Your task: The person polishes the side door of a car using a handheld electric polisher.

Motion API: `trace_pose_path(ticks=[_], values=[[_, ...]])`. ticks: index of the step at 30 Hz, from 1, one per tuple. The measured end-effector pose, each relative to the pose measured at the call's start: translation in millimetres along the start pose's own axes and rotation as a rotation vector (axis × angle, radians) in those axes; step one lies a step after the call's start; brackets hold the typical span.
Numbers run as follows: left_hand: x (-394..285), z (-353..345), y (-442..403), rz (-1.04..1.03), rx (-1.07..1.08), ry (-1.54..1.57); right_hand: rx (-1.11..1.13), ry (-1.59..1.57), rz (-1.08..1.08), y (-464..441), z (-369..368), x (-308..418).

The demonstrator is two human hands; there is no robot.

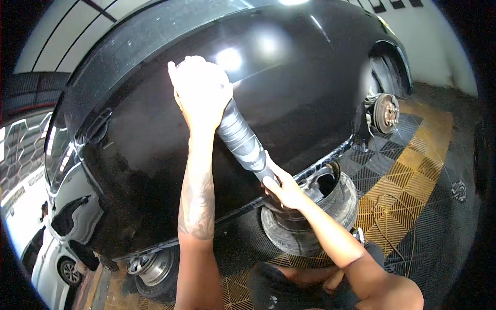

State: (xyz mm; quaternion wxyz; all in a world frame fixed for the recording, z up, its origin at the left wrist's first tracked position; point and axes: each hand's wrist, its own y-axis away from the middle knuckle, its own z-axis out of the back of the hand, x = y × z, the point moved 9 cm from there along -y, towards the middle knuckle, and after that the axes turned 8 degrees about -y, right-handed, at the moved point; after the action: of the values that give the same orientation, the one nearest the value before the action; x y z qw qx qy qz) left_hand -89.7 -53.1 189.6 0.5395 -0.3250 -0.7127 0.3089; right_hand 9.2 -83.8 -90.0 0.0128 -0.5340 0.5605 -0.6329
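A black car polisher (pixel 243 139) lies slantwise across my view, its head toward the glossy black car panel (pixel 305 88). My left hand (pixel 201 93), overexposed and bright, is closed over the head end of the polisher. The pad is hidden behind that hand, so I cannot tell whether it touches the panel. Lower right, my right hand (pixel 283 190) wraps round the polisher's rear end, thumb on top. Lamp glare shows on the panel beside my left hand.
A wheel with a tire (pixel 343 212) lies below the car's sill. Another wheel (pixel 155 268) is at the lower left. The bare brake disc (pixel 386 113) shows at the right. A cord (pixel 392 243) loops over yellow and black floor tiles (pixel 413 181). A white car (pixel 46 258) stands left.
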Motion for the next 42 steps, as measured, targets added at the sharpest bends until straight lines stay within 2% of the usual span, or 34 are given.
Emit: trace_pose_path(ticks=[3, 7, 9, 13, 17, 18, 20, 26, 28, 29, 32, 33, 34, 36, 38, 40, 41, 42], values=[[-29, -31, -17, 0.077, -0.010, 0.031, -0.049, -0.018, -0.016, 2, 37, 6], [-82, -54, -49, 0.022, -0.017, 0.142, -0.099, -0.075, -0.004, 5, 88, 15], [-123, -66, -72, -0.097, 0.047, -0.262, -0.112, -0.115, 0.018, 6, 112, 23], [-173, -103, -96, -0.147, 0.201, -0.270, -0.172, -0.160, 0.008, 11, 162, 34], [-206, -153, -101, -0.075, 0.213, -0.150, -0.212, -0.249, 0.021, 16, 196, 35], [-204, -166, -97, 0.033, 0.203, 0.059, -0.210, -0.244, 0.018, 18, 197, 35], [-199, -170, -93, 0.147, 0.191, 0.264, -0.243, -0.258, 0.010, 22, 200, 34], [-158, -133, -74, 0.144, 0.194, 0.236, -0.185, -0.237, -0.023, 18, 169, 20], [-145, -99, -71, 0.005, 0.153, -0.041, -0.165, -0.199, -0.052, 16, 149, 18], [-128, -84, -66, 0.083, 0.070, 0.062, -0.140, -0.171, -0.042, 13, 138, 17], [-84, -61, -46, 0.197, 0.077, 0.144, -0.073, -0.143, -0.039, 7, 104, 8], [-77, -60, -43, 0.087, 0.099, 0.052, -0.057, -0.127, -0.038, 5, 90, 8], [-64, -56, -36, 0.092, 0.101, 0.040, -0.043, -0.111, -0.037, 4, 77, 9], [-32, -33, -21, 0.212, -0.038, 0.110, -0.043, -0.101, -0.029, 1, 51, 9], [-6, -16, -7, 0.232, -0.062, 0.261, -0.004, -0.061, -0.043, -1, 28, 8], [3, -12, -6, 0.066, 0.133, -0.090, 0.021, -0.023, -0.051, -5, 9, -1], [14, 0, 1, 0.079, 0.046, -0.073, 0.030, -0.012, -0.063, -6, 0, -6], [18, 7, 2, 0.054, 0.159, -0.193, 0.040, -0.001, -0.074, -8, -12, -8]])
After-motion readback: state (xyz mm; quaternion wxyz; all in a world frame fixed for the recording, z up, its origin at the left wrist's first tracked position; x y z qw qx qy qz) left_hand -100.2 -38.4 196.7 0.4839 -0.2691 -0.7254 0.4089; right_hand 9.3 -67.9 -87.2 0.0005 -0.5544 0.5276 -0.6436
